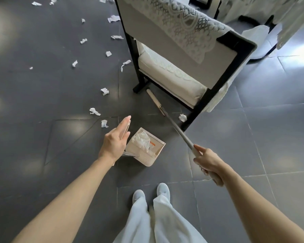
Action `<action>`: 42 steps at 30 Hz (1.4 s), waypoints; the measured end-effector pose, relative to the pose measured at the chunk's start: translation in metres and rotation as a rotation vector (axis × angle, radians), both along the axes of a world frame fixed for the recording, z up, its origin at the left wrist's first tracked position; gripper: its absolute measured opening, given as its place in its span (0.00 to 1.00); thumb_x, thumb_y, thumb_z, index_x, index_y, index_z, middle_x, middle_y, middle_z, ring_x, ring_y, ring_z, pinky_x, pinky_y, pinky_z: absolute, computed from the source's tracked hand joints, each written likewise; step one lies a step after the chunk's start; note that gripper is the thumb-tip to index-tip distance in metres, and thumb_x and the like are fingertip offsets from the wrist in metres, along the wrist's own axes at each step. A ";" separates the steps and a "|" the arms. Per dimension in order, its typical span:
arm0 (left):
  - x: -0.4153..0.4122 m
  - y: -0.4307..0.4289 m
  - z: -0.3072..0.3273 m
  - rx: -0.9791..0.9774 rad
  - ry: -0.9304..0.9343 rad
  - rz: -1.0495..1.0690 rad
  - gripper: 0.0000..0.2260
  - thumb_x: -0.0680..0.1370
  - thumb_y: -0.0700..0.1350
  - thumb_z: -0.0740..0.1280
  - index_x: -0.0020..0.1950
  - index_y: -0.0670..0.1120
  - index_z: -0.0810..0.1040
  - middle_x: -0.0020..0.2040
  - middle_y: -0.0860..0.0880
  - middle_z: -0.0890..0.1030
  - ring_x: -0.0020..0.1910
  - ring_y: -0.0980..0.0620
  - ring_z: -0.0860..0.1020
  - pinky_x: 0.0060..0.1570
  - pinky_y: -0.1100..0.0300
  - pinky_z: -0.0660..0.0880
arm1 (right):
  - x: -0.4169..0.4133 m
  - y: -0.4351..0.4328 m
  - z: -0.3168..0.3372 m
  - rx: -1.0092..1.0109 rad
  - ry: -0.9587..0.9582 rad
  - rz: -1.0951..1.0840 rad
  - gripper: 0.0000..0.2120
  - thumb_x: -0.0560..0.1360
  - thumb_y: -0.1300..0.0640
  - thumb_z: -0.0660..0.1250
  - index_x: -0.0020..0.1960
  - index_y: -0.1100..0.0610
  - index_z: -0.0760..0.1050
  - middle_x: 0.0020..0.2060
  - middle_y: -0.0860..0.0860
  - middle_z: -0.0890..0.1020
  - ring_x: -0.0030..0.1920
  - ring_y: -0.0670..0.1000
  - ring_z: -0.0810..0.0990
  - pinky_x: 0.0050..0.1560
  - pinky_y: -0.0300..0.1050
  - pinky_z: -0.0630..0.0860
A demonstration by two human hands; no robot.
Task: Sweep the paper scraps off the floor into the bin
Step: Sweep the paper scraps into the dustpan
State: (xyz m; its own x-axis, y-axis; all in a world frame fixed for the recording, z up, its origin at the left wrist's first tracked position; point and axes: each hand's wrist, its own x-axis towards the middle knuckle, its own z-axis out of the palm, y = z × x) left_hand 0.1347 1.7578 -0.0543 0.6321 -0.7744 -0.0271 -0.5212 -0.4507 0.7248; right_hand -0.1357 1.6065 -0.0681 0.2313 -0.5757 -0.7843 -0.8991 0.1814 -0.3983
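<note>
My right hand grips the pale handle of a broom, whose narrow head lies on the dark floor under the chair's edge. My left hand hovers with straight fingers just left of a beige dustpan standing on the floor with crumpled white paper in it. Several white paper scraps lie scattered across the tiles to the left and far back. One scrap sits beside the chair leg, next to the broom's shaft.
A black-framed chair with white cushions and a lace cover stands close ahead on the right. More furniture with white cloth fills the far right. My feet in pale shoes stand on grey tiles below the dustpan.
</note>
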 end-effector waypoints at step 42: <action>0.019 0.098 0.014 -0.018 0.024 0.419 0.27 0.75 0.30 0.66 0.73 0.42 0.65 0.64 0.59 0.69 0.56 0.73 0.68 0.55 0.82 0.60 | 0.132 0.036 -0.028 0.337 -0.227 0.048 0.10 0.78 0.63 0.55 0.40 0.52 0.65 0.21 0.51 0.69 0.19 0.47 0.65 0.20 0.35 0.65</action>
